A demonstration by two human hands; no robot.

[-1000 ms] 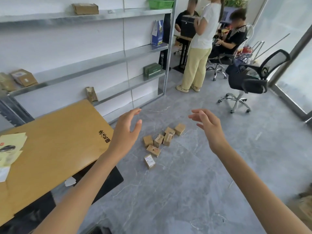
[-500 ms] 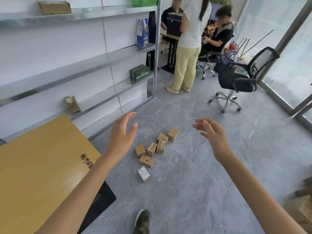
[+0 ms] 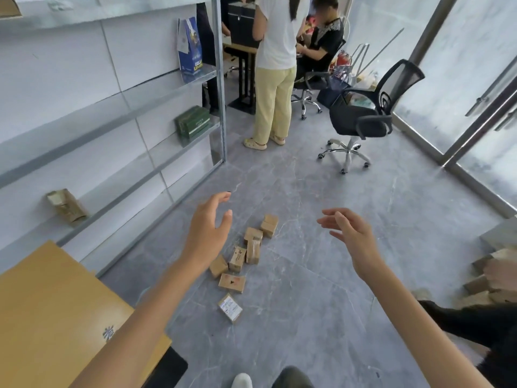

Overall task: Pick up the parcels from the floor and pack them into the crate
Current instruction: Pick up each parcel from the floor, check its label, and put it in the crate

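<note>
Floor: grey stone-look tile, veined white, smooth, faint sheen.
Parcels: brown cardboard, matt, taped; nearest one with white paper label.
Shelving: grey metal posts and rails, dull finish; pale, smooth boards.
Table: yellow-tan wood-look top, smooth, matt.
Chair: black mesh back, black fabric seat, shiny chromed metal base.
Box: dark green, slight gloss.
Bag: blue and white, glossy.
Doors: frosted glass, metal frames.
</note>
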